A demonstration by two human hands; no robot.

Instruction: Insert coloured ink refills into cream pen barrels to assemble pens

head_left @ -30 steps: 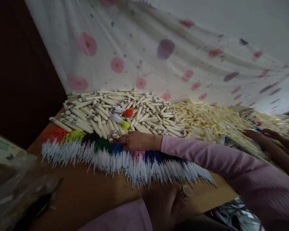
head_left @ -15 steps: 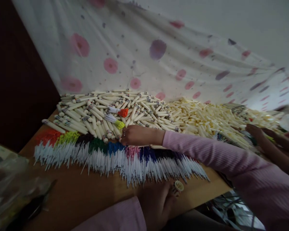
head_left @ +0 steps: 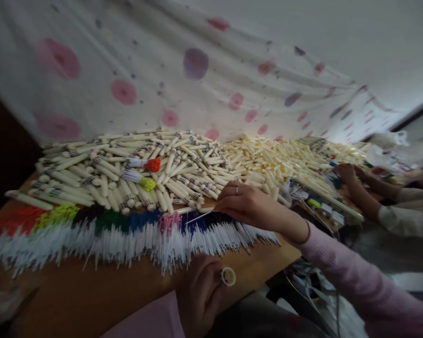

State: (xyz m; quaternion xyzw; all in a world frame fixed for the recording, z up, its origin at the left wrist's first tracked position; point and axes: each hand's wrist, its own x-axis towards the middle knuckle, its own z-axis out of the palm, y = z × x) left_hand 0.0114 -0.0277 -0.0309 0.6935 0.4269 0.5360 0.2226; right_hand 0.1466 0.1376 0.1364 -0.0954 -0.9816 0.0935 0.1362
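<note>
My left hand (head_left: 199,293) is closed around a cream pen barrel (head_left: 228,276) near the table's front edge. The barrel's round open end faces up; the rest is hidden in my fist. Over the right part of the row of refills, my right hand (head_left: 248,204) pinches a thin white pen refill (head_left: 199,217) that points left. Below and left of that hand lie many white refills (head_left: 120,241) side by side, grouped by coloured ends: red, yellow, black, green, blue, pink and purple. Behind them is a heap of cream multicolour pen barrels (head_left: 127,150) with striped bands.
Bundles of orange-ended refills (head_left: 151,164) and yellow-ended refills (head_left: 147,183) rest on the barrels. Paler cream parts (head_left: 268,155) are heaped further right. Another person's hands (head_left: 348,176) work at the far right, beyond a power strip (head_left: 326,209). A spotted curtain (head_left: 148,61) hangs behind.
My right hand has moved right, away from the yellow-ended bundle, and a white refill now shows in its fingers. The view has swung right. My left hand still holds the barrel.
</note>
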